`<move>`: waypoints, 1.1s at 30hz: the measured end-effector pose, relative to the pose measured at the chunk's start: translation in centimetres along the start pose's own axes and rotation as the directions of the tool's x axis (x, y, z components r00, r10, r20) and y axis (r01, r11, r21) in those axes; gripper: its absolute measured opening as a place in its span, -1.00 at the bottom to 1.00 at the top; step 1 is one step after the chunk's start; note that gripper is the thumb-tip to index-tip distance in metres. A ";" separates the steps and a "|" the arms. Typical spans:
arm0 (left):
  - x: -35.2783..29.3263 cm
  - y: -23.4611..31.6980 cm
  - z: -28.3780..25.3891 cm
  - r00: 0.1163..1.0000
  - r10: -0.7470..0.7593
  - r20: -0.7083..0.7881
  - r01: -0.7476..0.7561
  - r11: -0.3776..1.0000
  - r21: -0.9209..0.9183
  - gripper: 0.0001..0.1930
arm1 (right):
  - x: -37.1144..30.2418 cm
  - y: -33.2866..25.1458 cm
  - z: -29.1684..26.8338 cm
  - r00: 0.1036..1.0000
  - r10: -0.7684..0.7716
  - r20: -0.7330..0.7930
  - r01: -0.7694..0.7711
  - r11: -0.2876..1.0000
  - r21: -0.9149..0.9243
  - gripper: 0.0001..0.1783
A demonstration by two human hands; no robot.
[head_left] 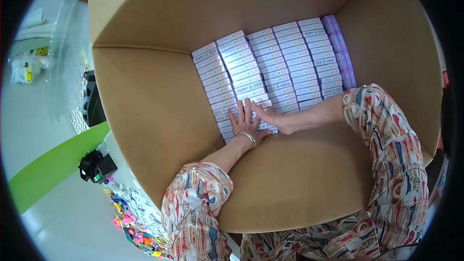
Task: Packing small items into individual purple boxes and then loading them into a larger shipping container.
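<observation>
Both my arms reach down into a large brown cardboard carton [140,92]. On its bottom lie small white-and-purple boxes [270,60], packed on edge in several close columns. Along the right side runs a column of boxes with purple faces [340,50] turned up. My left hand [247,124], with a bracelet at the wrist, rests spread on the near end of the left columns. Right beside it, my right hand [275,118] touches the boxes with its fingers stretched toward the left one. Neither hand appears to hold anything. The near ends of the middle columns are partly covered by my right forearm.
High carton walls surround my arms, and the near wall [295,179] rises close to my body. Outside at the left are a black device [99,165], a pile of colourful small items [133,222] and clear plastic wrapping [63,63].
</observation>
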State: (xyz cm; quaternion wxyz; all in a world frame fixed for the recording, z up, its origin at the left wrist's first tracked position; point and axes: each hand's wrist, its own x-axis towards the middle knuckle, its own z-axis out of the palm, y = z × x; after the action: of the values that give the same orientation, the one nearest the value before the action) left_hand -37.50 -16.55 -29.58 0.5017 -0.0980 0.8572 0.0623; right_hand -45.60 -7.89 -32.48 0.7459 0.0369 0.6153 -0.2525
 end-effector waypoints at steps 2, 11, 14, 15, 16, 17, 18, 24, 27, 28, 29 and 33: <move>-0.4 0.3 -0.2 1.000 -0.018 0.012 0.018 1.000 0.006 -0.07 | 0.0 0.0 -1.1 0.999 0.032 -0.013 -0.032 0.998 -0.048 0.37; -0.5 -0.2 0.1 0.998 -0.048 -0.029 0.047 0.999 -0.019 -0.04 | -0.2 -3.3 -5.8 0.972 -0.131 0.193 0.165 0.972 -0.170 0.05; -0.4 0.0 -0.3 0.996 -0.065 0.060 0.066 0.998 -0.005 -0.03 | -2.1 -4.3 -1.0 0.990 0.061 -0.130 -0.085 0.979 -0.187 0.06; -0.6 -0.2 -0.1 0.997 -0.073 0.034 0.074 0.997 -0.025 -0.03 | -2.0 -4.0 -2.5 0.992 -0.075 0.105 0.085 0.992 -0.091 0.10; -1.1 -0.3 0.1 0.997 -0.071 -0.036 0.068 0.995 -0.076 -0.01 | -1.4 -3.9 -4.3 0.918 -0.229 0.324 0.231 0.972 0.032 0.13; -1.0 -0.5 0.0 0.996 -0.085 -0.038 0.082 0.993 -0.080 -0.01 | 0.6 -3.7 -5.5 0.931 -0.228 0.286 0.239 0.971 -0.004 0.13; 0.1 0.2 -0.1 0.995 -0.027 -0.091 0.022 0.998 -0.050 0.02 | 2.0 -3.0 -7.4 0.951 -0.227 0.208 0.236 0.972 -0.015 0.12; -0.6 -0.5 -0.2 0.939 0.081 -0.333 -0.093 0.995 -0.021 0.18 | 3.0 -11.5 -6.7 0.904 -0.333 -0.268 0.302 0.941 -0.150 0.28; 0.1 -1.1 -0.5 0.960 0.123 -0.252 -0.124 0.992 0.013 0.16 | 4.0 -12.5 -5.6 0.893 -0.365 -0.265 0.306 0.922 -0.238 0.28; 0.3 -1.3 -0.6 0.967 0.132 -0.217 -0.134 0.991 0.002 0.16 | 4.3 -12.7 -5.3 0.903 -0.354 -0.244 0.283 0.916 -0.284 0.27; 0.2 -1.2 -0.6 0.969 0.116 -0.219 -0.120 0.993 -0.006 0.16 | 4.2 -12.6 -5.9 0.900 -0.378 -0.216 0.322 0.912 -0.253 0.28; 1.1 -0.4 -1.4 0.990 0.105 -0.097 -0.105 0.994 0.004 0.17 | 5.7 -13.9 -6.1 0.861 -0.314 -0.399 0.252 0.946 -0.203 0.29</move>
State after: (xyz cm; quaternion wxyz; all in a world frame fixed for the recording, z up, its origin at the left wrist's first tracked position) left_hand -39.08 -17.36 -29.89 0.4553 -0.0560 0.8846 0.0843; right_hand -56.30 -19.65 -35.71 0.5487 -0.0535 0.7783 -0.3003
